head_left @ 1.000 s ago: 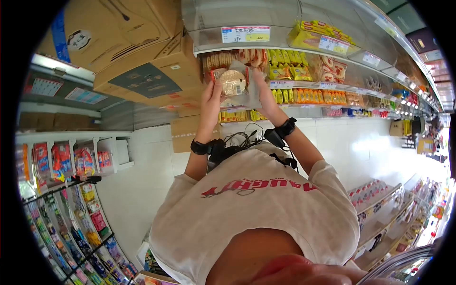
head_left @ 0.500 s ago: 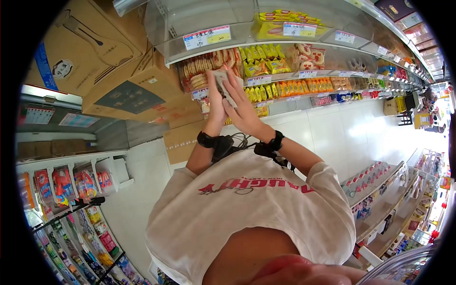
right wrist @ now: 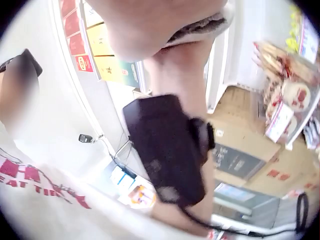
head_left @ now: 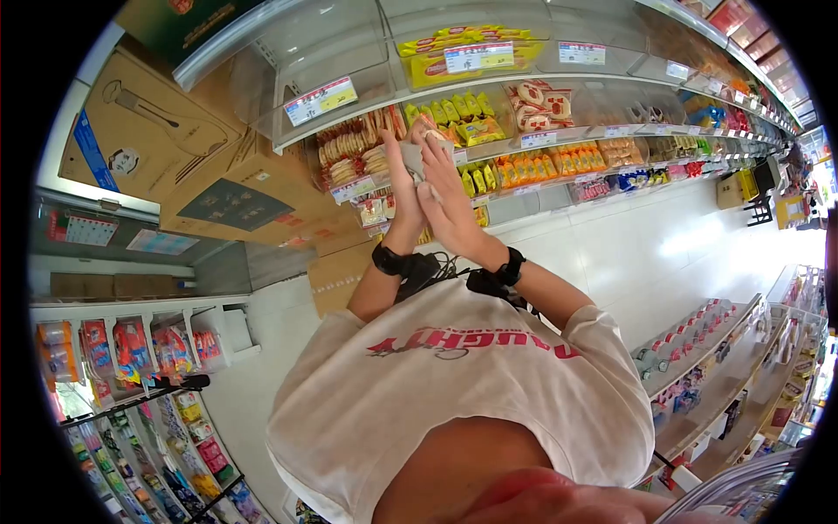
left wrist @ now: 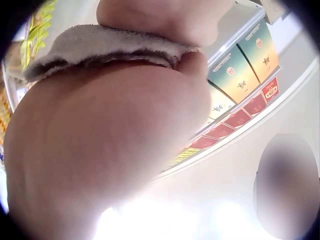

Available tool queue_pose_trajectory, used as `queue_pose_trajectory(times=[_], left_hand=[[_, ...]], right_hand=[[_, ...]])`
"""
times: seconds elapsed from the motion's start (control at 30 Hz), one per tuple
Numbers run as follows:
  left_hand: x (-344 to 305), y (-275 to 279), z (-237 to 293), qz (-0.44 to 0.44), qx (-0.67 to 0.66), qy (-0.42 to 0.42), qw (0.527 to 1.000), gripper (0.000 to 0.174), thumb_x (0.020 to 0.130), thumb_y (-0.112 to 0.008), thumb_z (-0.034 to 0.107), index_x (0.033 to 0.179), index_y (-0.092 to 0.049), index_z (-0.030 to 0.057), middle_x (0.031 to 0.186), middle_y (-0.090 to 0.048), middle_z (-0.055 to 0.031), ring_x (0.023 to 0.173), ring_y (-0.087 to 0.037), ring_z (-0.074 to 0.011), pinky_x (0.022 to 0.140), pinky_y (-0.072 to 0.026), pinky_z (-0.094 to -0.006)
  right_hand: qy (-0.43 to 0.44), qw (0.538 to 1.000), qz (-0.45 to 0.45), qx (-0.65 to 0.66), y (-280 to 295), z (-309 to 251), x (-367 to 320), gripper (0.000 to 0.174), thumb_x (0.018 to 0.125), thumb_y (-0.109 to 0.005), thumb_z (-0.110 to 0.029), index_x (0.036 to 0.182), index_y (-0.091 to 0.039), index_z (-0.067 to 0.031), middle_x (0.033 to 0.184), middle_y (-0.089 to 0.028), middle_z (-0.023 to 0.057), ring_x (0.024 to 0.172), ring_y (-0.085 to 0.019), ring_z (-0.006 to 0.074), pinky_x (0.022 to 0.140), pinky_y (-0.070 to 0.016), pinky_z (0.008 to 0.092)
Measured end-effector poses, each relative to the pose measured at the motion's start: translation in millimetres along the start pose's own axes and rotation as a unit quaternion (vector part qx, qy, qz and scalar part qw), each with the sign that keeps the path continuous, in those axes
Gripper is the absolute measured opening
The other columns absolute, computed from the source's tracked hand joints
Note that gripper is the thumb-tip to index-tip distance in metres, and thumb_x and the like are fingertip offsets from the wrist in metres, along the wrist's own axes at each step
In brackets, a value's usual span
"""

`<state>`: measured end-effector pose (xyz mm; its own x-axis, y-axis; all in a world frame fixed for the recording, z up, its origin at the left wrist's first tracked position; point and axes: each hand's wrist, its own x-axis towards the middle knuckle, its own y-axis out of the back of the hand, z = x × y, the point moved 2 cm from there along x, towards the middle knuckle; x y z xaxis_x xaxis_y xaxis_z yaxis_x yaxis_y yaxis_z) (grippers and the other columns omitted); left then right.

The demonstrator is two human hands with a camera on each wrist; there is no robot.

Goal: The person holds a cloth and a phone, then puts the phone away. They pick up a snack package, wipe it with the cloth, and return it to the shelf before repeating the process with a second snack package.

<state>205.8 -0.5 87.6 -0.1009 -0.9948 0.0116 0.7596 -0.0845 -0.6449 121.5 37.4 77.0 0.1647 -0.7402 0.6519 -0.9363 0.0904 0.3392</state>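
In the head view, the left hand (head_left: 404,196) and right hand (head_left: 451,201) are pressed together in front of the snack shelf, with largely straight fingers pointing up and away. A grey cloth (head_left: 414,161) is sandwiched between the palms; its folded edge also shows in the left wrist view as fuzzy cloth (left wrist: 115,44) and in the right wrist view as pale cloth (right wrist: 222,21). Near the fingertips something pale and reddish shows, and whether it is a packet between the hands I cannot tell. The inner palms are hidden.
Behind the hands, a shelf bin holds round crackers in packets (head_left: 345,157), beside yellow-green packets (head_left: 480,131). Cardboard boxes (head_left: 231,205) stand at the left. Price labels (head_left: 320,100) line the shelf edges. More shelving (head_left: 707,384) stands at the lower right.
A second ago the hands were apart, holding a round cracker packet and the grey cloth. They came together, covering the packet. Since half a second ago they stay pressed together, while the head view has shifted.
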Motion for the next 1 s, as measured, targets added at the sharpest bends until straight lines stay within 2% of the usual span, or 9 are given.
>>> queue_pose_trajectory(times=[0.13,0.27,0.3,0.4,0.47,0.53,0.67,0.8,1.0], left_hand=[[-10.1,-24.2,-31.4,0.071,-0.013,0.09,0.993,0.062,0.099,-0.043,0.064,0.124,-0.054,0.0079,0.11,-0.061,-0.0018,0.098,-0.06,-0.0141,0.09,-0.0492,-0.0318],[-20.2,-30.3,-45.9,-0.111,0.264,0.072,0.955,0.056,0.098,-0.058,0.047,0.132,-0.051,0.0029,0.121,-0.056,-0.0064,0.1,-0.059,-0.0099,0.081,-0.0503,-0.0252],[-21.1,-31.8,-47.1,-0.144,0.296,0.109,0.938,0.06,0.096,-0.062,0.034,0.142,-0.046,-0.0012,0.127,-0.052,-0.0094,0.099,-0.059,-0.0081,0.071,-0.05,-0.0209],[-12.5,-25.8,-69.1,-0.162,0.321,-0.049,0.932,0.056,0.093,-0.066,0.022,0.141,-0.048,-0.0014,0.124,-0.051,-0.0085,0.096,-0.057,-0.0107,0.076,-0.0479,-0.0229],[-13.1,-32.6,-57.9,-0.16,0.34,-0.065,0.925,0.054,0.09,-0.068,0.009,0.14,-0.051,-0.0007,0.125,-0.047,-0.0097,0.107,-0.053,-0.0162,0.093,-0.046,-0.028],[0.6,-21.5,-66.9,-0.146,0.426,-0.162,0.878,0.052,0.092,-0.066,0.009,0.141,-0.051,0.0003,0.122,-0.052,-0.007,0.098,-0.06,-0.014,0.086,-0.0496,-0.0251],[10.6,-21.7,-66.9,-0.121,0.331,-0.05,0.935,0.04,0.086,-0.07,0.008,0.124,-0.058,0.0002,0.107,-0.059,-0.008,0.098,-0.059,-0.0168,0.087,-0.0489,-0.0303],[12.8,-23.9,-68.8,-0.136,0.336,-0.021,0.932,0.037,0.086,-0.075,0.013,0.114,-0.054,0.0006,0.103,-0.061,-0.0068,0.095,-0.06,-0.0143,0.08,-0.0503,-0.0288],[12.7,-21.5,-61.7,-0.267,0.435,0.15,0.847,0.027,0.093,-0.071,0.018,0.11,-0.066,-0.0023,0.087,-0.068,-0.0012,0.08,-0.062,-0.007,0.072,-0.0499,-0.0234]], right_hand=[[-0.049,0.997,0.028,-0.052,28.4,33.1,14.2,0.045,0.105,-0.036,-0.02,0.141,-0.045,0.0058,0.153,-0.04,0.0237,0.145,-0.03,0.0418,0.12,-0.0204,0.0454],[-0.186,0.957,0.105,0.198,49.1,75.5,6.6,0.046,0.106,-0.036,-0.026,0.137,-0.05,0.006,0.146,-0.047,0.0251,0.142,-0.038,0.0373,0.116,-0.0274,0.0382],[-0.139,0.986,0.07,0.06,62.4,75.4,2.2,0.049,0.106,-0.038,-0.032,0.133,-0.053,0.0065,0.137,-0.054,0.0219,0.13,-0.049,0.032,0.11,-0.0355,0.0348],[-0.35,0.912,0.136,0.167,87.0,80.1,-1.0,0.051,0.106,-0.039,-0.036,0.13,-0.053,0.0064,0.124,-0.06,0.0182,0.113,-0.057,0.0281,0.102,-0.0415,0.0343],[-0.364,0.87,0.196,0.269,91.4,85.5,-7.6,0.056,0.105,-0.042,-0.044,0.127,-0.054,0.0063,0.112,-0.064,0.0123,0.102,-0.059,0.0225,0.093,-0.0464,0.0325],[-0.379,0.786,0.192,0.449,97.2,91.2,-16.1,0.057,0.105,-0.042,-0.046,0.126,-0.055,0.0059,0.109,-0.065,0.0092,0.099,-0.06,0.0183,0.088,-0.0479,0.0301],[-0.384,0.9,0.157,0.134,104.1,51.5,-29.5,0.046,0.103,-0.054,-0.038,0.125,-0.057,0.0025,0.103,-0.065,0.0033,0.089,-0.06,0.0089,0.076,-0.0488,0.025],[-0.257,0.947,0.141,0.133,109.0,82.2,-32.9,0.032,0.096,-0.067,-0.028,0.113,-0.065,-0.0007,0.087,-0.067,0.0045,0.075,-0.056,0.0095,0.066,-0.0477,0.0268],[-0.28,0.953,0.106,0.046,127.0,84.3,-35.5,0.031,0.098,-0.064,-0.027,0.103,-0.068,0.0031,0.08,-0.065,0.0008,0.074,-0.052,0.0079,0.064,-0.044,0.0263]])
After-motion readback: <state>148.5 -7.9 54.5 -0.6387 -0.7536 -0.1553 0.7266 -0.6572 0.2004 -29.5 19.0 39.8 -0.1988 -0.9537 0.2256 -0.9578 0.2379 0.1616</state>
